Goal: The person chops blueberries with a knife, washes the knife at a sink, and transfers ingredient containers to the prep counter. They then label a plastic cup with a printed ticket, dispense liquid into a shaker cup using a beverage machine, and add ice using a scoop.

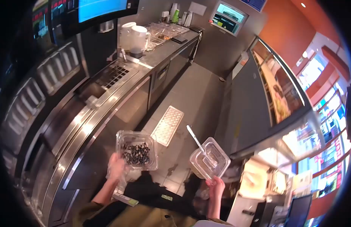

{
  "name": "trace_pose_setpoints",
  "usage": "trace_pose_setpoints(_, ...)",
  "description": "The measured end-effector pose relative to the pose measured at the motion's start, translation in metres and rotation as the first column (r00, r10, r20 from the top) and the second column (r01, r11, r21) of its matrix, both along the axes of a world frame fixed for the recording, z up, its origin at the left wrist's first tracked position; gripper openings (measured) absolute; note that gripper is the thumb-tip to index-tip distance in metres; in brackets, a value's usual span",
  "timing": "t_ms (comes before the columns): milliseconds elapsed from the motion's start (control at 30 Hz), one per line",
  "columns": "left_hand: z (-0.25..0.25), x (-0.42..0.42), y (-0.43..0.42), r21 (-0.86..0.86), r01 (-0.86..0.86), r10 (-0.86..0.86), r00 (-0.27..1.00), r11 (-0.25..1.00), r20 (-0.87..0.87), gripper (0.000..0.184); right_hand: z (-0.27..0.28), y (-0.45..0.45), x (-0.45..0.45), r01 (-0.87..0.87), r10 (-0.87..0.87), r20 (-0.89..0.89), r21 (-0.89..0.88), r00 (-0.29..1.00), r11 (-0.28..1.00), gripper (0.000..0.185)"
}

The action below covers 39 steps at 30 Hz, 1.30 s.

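Note:
My left hand (117,168), slightly blurred, is closed on the near left side of a clear square plastic container (156,163). Dark, chopped-looking pieces (137,153) lie in it; I cannot tell what they are. Crinkled clear plastic (122,183) hangs by the left wrist. On the other side, my right hand (215,184) grips the near edge of a second clear plastic container (220,155). A light-handled utensil (195,137) rests in that one, its handle sticking up past the far rim; its head is hard to make out. Both containers are held above the floor, apart from each other.
A steel counter (145,72) with white pitchers (139,38) and clear trays (160,32) runs along the left. A display case (274,87) borders the aisle on the right. A pale perforated mat (168,125) lies on the tiled floor (194,94).

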<state>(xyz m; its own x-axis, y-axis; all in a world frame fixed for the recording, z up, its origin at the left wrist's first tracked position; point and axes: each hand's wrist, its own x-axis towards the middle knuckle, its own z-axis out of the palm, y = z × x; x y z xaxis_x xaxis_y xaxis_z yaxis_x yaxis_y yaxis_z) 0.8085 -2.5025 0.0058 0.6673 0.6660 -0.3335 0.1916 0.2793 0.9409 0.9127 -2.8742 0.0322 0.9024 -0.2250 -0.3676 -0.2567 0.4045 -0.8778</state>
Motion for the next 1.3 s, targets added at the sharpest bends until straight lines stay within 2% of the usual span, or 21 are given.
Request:
trace_pose_setpoints(33,-0.004,0.041,0.01,0.075,0.06,-0.058,0.998,0.995,-0.027,0.026,0.008,0.006,0.031,0.037,-0.037,-0.038,-0.002,0.999,0.999,0.009)
trace_pose_setpoints(133,0.018,0.174,0.019,-0.116,0.139,-0.101,0.954,0.983,0.281,0.025,0.019,0.019,0.142,0.014,-0.014,-0.002,0.029,1.0,0.999,0.009)
trace_pose_setpoints(233,0.031,0.308,0.028,-0.085,0.346,-0.303,0.897,0.934,0.324,0.03,0.026,0.021,0.255,-0.006,0.006,-0.004,-0.004,1.0,1.0,0.008)
trace_pose_setpoints(333,0.042,0.438,0.023,-0.073,0.279,-0.268,0.954,0.958,0.137,0.033,0.025,0.024,0.377,-0.053,0.055,0.015,-0.109,0.998,0.993,0.008)
trace_pose_setpoints(433,0.027,0.549,0.033,-0.172,0.22,-0.18,0.959,0.96,0.219,0.018,0.025,0.027,0.514,-0.157,0.156,-0.018,-0.134,0.988,0.978,0.009)
trace_pose_setpoints(467,0.041,0.585,0.03,-0.224,0.13,-0.109,0.989,0.966,0.105,0.016,0.024,0.032,0.561,-0.189,0.188,-0.023,-0.168,0.982,0.968,0.01)
trace_pose_setpoints(567,0.025,0.674,0.054,0.029,0.056,-0.054,0.996,0.998,-0.069,0.016,0.041,0.058,0.699,-0.274,0.273,-0.032,-0.148,0.962,0.95,0.011)
trace_pose_setpoints(600,0.032,0.697,0.055,-0.197,0.003,0.035,0.981,0.98,0.192,0.018,0.051,0.071,0.742,-0.299,0.297,-0.037,-0.137,0.954,0.944,0.012)
trace_pose_setpoints(633,0.042,0.723,0.062,-0.176,-0.018,0.042,0.99,0.984,0.135,0.022,0.057,0.087,0.791,-0.328,0.327,-0.03,-0.119,0.944,0.937,0.012)
trace_pose_setpoints(700,0.028,0.772,0.079,-0.154,-0.019,0.063,0.956,0.988,0.288,0.027,0.053,0.11,0.888,-0.396,0.397,-0.009,-0.086,0.918,0.914,0.012)
trace_pose_setpoints(833,0.024,0.899,0.112,-0.132,-0.073,0.106,0.958,0.989,0.265,0.035,0.044,0.183,1.07,-0.447,0.45,0.058,-0.057,0.891,0.893,0.014)
trace_pose_setpoints(867,0.018,0.932,0.127,-0.08,-0.027,0.043,0.979,0.996,0.198,0.038,0.037,0.203,1.105,-0.442,0.443,0.042,-0.034,0.895,0.896,0.012)
trace_pose_setpoints(900,-0.007,0.972,0.142,0.083,-0.061,0.032,0.949,0.995,0.312,0.04,0.038,0.231,1.151,-0.446,0.447,0.052,-0.028,0.893,0.894,0.011)
trace_pose_setpoints(967,0.042,1.037,0.146,-0.103,0.026,0.006,0.953,0.994,0.302,0.041,0.057,0.268,1.229,-0.492,0.495,0.032,-0.082,0.868,0.867,0.01)
trace_pose_setpoints(1000,0.021,1.069,0.161,-0.06,0.067,-0.048,0.96,0.996,0.276,0.04,0.063,0.288,1.262,-0.518,0.522,0.022,-0.094,0.853,0.85,0.011)
trace_pose_setpoints(1033,0.054,1.097,0.161,-0.157,0.11,-0.062,0.956,0.981,0.287,0.037,0.071,0.308,1.298,-0.542,0.548,0.031,-0.101,0.836,0.834,0.011)
trace_pose_setpoints(1100,0.084,1.134,0.161,-0.151,0.05,-0.007,0.962,0.987,0.274,0.014,0.055,0.335,1.35,-0.586,0.589,0.015,-0.081,0.808,0.806,0.015)
trace_pose_setpoints(1133,0.074,1.158,0.172,-0.016,0.029,-0.026,0.982,0.999,0.186,0.009,0.056,0.354,1.382,-0.603,0.607,0.016,-0.084,0.795,0.793,0.016)
trace_pose_setpoints(1233,0.075,1.221,0.181,-0.072,-0.019,0.03,0.987,0.997,0.156,0.009,0.043,0.4,1.478,-0.696,0.705,0.017,-0.146,0.709,0.703,0.017)
trace_pose_setpoints(1267,0.087,1.245,0.176,-0.137,-0.044,0.068,0.982,0.99,0.174,0.034,0.03,0.414,1.514,-0.737,0.75,0.017,-0.169,0.661,0.654,0.016)
trace_pose_setpoints(1300,0.082,1.266,0.174,-0.136,-0.112,0.136,0.974,0.984,0.18,0.032,0.024,0.428,1.539,-0.775,0.79,0.017,-0.184,0.613,0.605,0.016)
